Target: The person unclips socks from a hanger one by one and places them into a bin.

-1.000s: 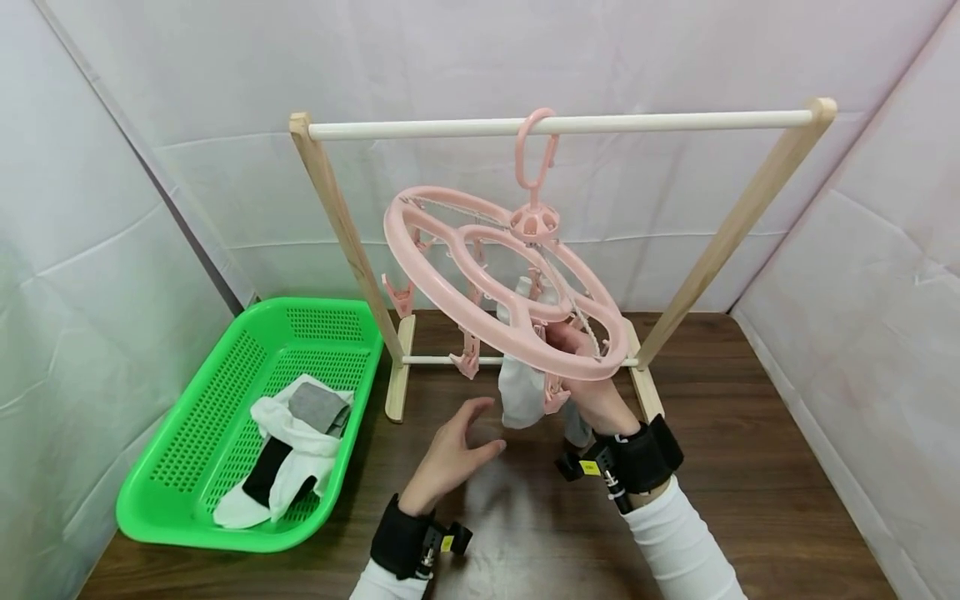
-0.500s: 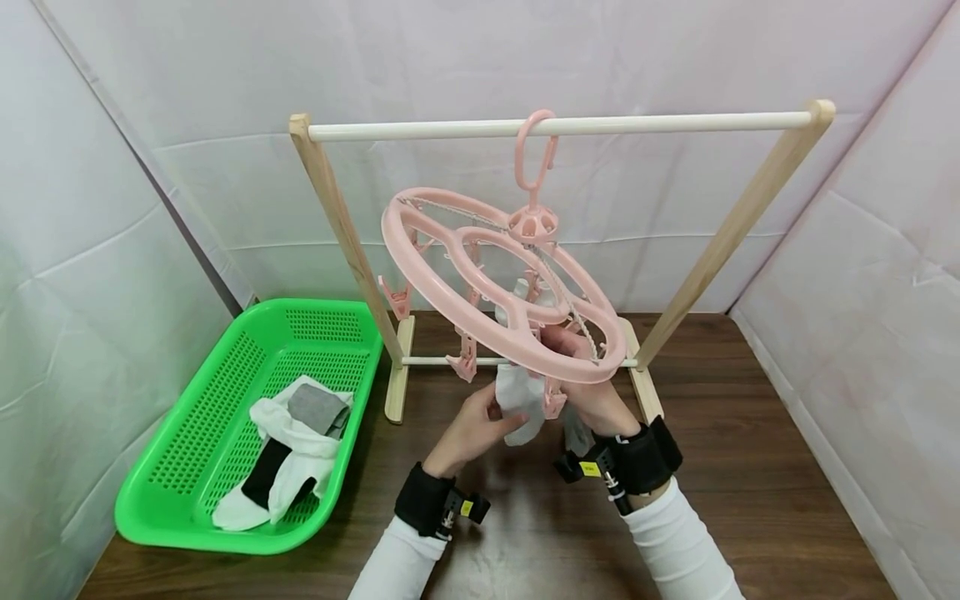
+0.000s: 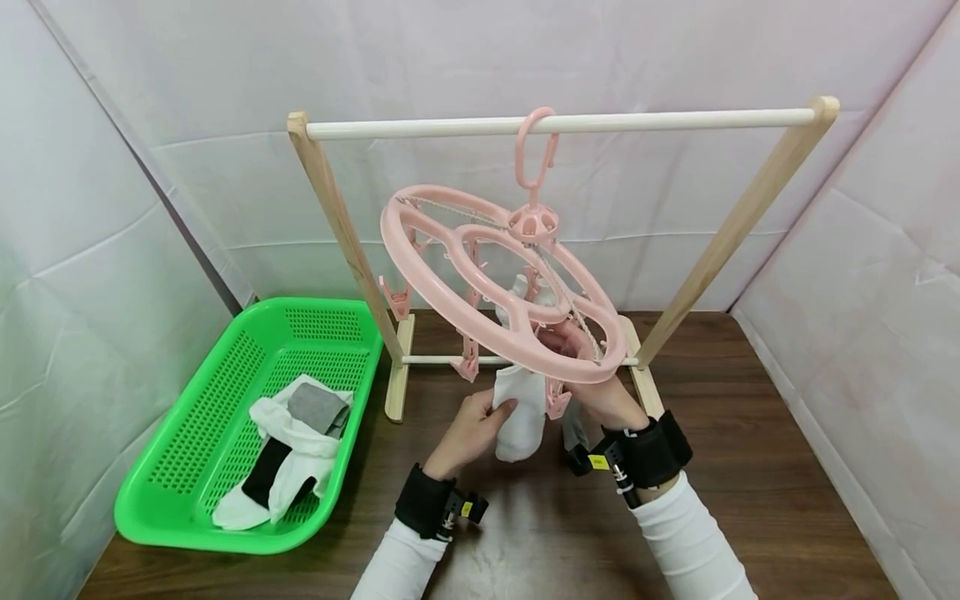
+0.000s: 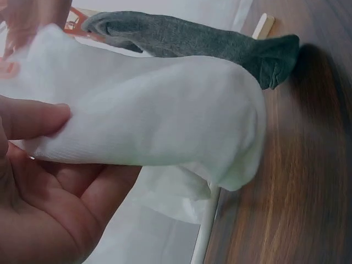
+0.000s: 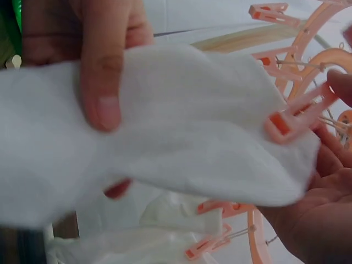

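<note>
A pink round clip hanger (image 3: 534, 222) hangs tilted by its hook. My left hand (image 3: 467, 429) pinches a white sock (image 3: 522, 421) between thumb and fingers, below the hanger's front right rim. In the right wrist view, a pink clothes peg (image 5: 297, 118) sits over the edge of this sock, and my right hand (image 5: 313, 209) holds the peg's handle end. From the head view, the ring partly covers my right hand (image 3: 600, 400). A dark grey sock (image 4: 203, 38) hangs behind the white one. Further white cloth (image 5: 181, 214) hangs by other pegs.
The hook sits on the white bar (image 3: 420, 128) of a wooden stand (image 3: 738, 225). A green basket (image 3: 135, 500) at the left holds white, grey and black garments (image 3: 318, 408). Bare pegs (image 3: 467, 367) dangle at the hanger's left. Pale sheets enclose the wooden table (image 3: 750, 467).
My left hand has moved up and right to the white sock and taken hold of it. The sock now hangs straighter and lower. My right hand has stayed under the hanger rim, shifting slightly.
</note>
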Demonstrator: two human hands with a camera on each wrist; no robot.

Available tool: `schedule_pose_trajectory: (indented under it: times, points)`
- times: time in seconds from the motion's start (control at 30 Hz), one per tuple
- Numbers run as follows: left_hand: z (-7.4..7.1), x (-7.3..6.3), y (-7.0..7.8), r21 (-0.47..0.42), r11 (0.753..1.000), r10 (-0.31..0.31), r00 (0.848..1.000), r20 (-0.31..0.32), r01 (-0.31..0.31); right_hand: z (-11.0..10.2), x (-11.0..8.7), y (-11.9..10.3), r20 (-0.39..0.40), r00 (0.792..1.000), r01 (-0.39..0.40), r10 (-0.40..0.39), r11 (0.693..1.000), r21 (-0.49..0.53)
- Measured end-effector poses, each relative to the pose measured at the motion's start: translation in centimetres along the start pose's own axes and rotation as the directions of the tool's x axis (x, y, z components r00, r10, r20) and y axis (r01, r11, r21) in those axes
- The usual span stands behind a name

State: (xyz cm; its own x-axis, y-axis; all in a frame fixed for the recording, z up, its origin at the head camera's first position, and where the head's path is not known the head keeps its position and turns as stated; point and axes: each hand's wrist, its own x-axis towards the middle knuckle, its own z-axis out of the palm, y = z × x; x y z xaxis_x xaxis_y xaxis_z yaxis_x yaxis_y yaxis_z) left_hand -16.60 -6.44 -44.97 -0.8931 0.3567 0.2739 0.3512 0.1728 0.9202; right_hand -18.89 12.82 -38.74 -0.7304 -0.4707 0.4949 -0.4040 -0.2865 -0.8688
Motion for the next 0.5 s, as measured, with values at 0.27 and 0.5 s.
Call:
schedule_pose_trajectory:
  times: [0.27,0.5]
  points:
    - [-0.9,-0.1,-0.6,0.115,0.992,0.054,0.998,-0.025,-0.051,-1.2,0.5,-0.1,0.115,0.991,0.055,-0.066,0.994,0.097]
    - [-1.0,-0.1,-0.2,0.16,0.987,0.009,0.999,-0.046,-0.002,-1.6,0.5,0.6,0.135,0.984,0.077,-0.113,0.967,0.243]
